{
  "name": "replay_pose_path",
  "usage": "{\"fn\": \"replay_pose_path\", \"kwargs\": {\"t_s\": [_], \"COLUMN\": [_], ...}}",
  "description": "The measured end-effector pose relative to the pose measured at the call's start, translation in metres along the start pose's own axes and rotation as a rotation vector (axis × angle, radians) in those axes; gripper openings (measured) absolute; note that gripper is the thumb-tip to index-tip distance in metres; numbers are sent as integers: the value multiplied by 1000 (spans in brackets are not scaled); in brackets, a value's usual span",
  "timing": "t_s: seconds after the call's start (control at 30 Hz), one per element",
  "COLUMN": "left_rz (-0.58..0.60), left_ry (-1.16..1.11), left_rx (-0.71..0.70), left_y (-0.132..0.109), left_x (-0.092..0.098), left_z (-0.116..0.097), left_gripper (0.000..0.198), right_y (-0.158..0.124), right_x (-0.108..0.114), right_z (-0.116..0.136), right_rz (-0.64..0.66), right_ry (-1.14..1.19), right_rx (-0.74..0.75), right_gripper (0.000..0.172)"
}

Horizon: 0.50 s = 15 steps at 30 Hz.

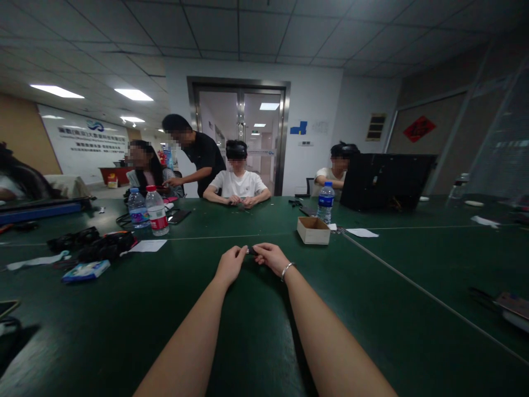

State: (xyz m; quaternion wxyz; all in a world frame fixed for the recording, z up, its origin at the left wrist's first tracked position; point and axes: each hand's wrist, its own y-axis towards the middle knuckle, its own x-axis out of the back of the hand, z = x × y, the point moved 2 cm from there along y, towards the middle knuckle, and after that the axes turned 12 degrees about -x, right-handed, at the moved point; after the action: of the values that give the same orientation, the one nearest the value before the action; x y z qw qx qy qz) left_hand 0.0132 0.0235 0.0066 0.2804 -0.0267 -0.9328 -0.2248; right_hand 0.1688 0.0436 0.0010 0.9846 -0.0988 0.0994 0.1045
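Over the green table (256, 342): one small dark object (250, 250), held in pinched fingertips of both left hand (231, 266) and right hand (271, 258). Step apparently in hand: two-handed handling; next move likely calls for steady grips.

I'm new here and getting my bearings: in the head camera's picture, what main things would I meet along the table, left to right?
Packet → red-capped bottle → left hand → small dark piece → right hand → box → black monitor.
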Motion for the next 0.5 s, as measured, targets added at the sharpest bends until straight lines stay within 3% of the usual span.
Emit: {"fn": "replay_pose_path", "kwargs": {"t_s": [0.23, 0.33, 0.5], "left_rz": [-31, -51, 4], "left_ry": [-131, -161, 27], "left_rx": [-90, -56, 8], "left_y": [0, 0, 0], "left_x": [0, 0, -2], "left_z": [-2, -2, -1], "left_gripper": [26, 33, 46], "right_y": [2, 2, 0], "right_x": [1, 1, 1], "right_z": [1, 0, 1], "right_rz": [2, -2, -3], "right_ry": [-16, -17, -18], "right_rx": [6, 7, -2], "right_gripper": [8, 9, 11]}}
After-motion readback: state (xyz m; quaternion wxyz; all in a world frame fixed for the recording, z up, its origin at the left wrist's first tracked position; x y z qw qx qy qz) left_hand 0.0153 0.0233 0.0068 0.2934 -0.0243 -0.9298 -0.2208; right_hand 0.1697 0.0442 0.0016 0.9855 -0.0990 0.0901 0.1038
